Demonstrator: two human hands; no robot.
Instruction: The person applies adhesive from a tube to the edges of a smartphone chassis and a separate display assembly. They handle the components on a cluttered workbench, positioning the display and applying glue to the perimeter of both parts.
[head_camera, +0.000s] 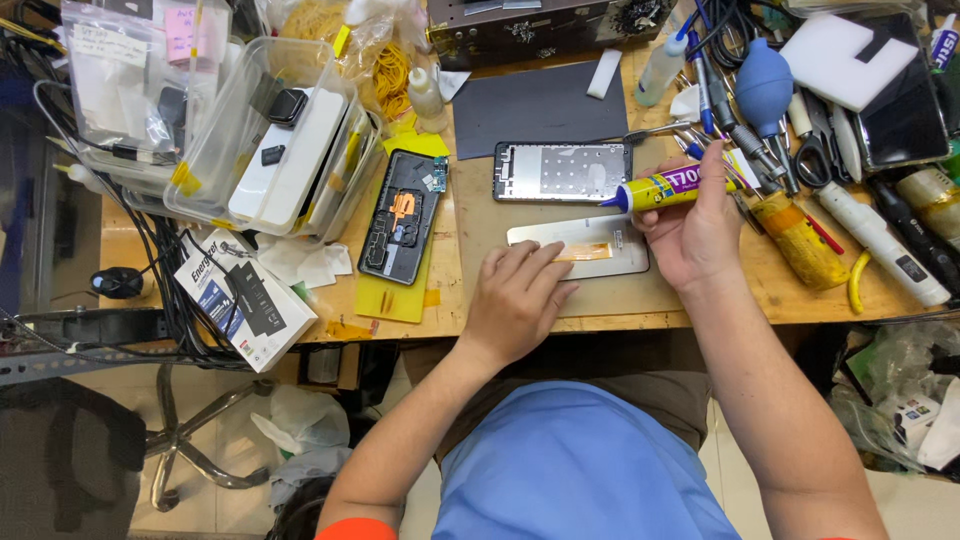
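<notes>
I look down from the head camera onto a cluttered wooden surface (700, 300). At the far left, clear plastic boxes (265, 140) hold white cases and small parts, with black cables (165, 270) trailing below them and a white carton (245, 300) lying at the front edge. Just right of that, an opened phone body (402, 216) lies face down on a yellow sheet (392, 298), its orange and black insides showing.

Next comes my left hand (515, 300), resting palm down near the front edge of the surface. Its fingers (528, 262) are spread and flat, grasping nothing, and their tips press on the left end of a thin silver panel (580, 246) that lies flat in front of me. Behind the panel, well clear of the hand, lies a black phone frame (562, 171) with a pale inner plate, and behind that a dark grey mat (540, 105).

My right hand (692, 235) hovers over the right end of the panel. Its fingers are clenched around a yellow glue tube (668, 187) with a purple label, held nearly level, its blue nozzle pointing left and ending just above the gap between the frame and the panel. I cannot tell whether the nozzle touches anything.

Further right are a blue rubber blower (765, 90), scissors (815, 150), pens, a second yellow tube (800, 240) and a white cylinder (880, 245).
</notes>
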